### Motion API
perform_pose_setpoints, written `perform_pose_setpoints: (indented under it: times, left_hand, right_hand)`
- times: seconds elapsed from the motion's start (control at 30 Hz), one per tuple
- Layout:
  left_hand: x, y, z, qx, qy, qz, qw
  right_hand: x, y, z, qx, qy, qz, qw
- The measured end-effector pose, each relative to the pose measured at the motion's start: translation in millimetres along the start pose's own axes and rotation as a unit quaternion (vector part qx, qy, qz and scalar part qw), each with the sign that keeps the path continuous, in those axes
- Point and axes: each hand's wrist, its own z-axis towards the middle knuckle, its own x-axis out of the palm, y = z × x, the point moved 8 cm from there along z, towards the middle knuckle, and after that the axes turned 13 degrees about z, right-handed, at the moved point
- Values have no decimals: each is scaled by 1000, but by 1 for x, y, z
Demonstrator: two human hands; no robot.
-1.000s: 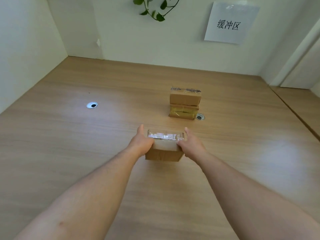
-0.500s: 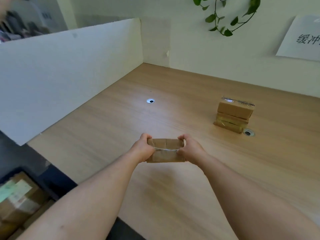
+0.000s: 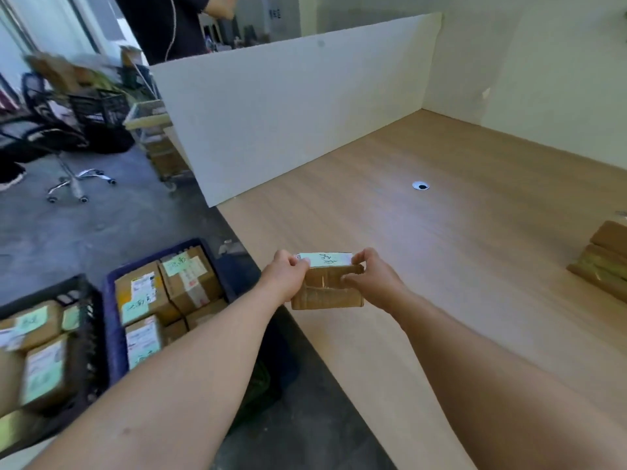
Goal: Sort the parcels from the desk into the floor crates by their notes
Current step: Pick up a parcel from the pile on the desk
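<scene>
No text here can be read outright from my remote station. At centre, the green note (image 3: 324,259) on top of the held parcel (image 3: 327,290) carries dark handwriting too small to make out. At eight o'clock, boxes in the blue crate (image 3: 114,337) bear green handwritten slips (image 3: 176,264) and white printed shipping labels (image 3: 144,290), all blurred. Farther out at eight o'clock, the slips in the black crate (image 3: 90,334) are smeared. At twelve o'clock, a dark wall sign (image 3: 274,13) is illegible.
</scene>
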Motion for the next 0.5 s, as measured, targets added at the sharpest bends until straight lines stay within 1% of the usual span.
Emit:
perform_pose_setpoints:
  times: [0.1, 0.2, 0.3, 0.43, 0.5]
  left_hand:
    - [-34, 32, -1, -19, -50, 2, 999]
    - [-65, 69, 3, -34, -80, -8, 996]
    - [-95, 100, 6, -40, -77, -15, 996]
    - [-133, 150, 11, -50, -48, -41, 997]
    - [-156, 176, 12, -57, -57, -42, 996]
  right_hand:
    - [34, 26, 5, -30, 1, -17, 999]
    - [68, 50, 9, -53, 7, -37, 998]
    - [109, 75, 12, -49, 47, -31, 997]
    - [170, 115, 15, -71, 83, -33, 994]
    - [204, 133, 19, -82, 98, -32, 991]
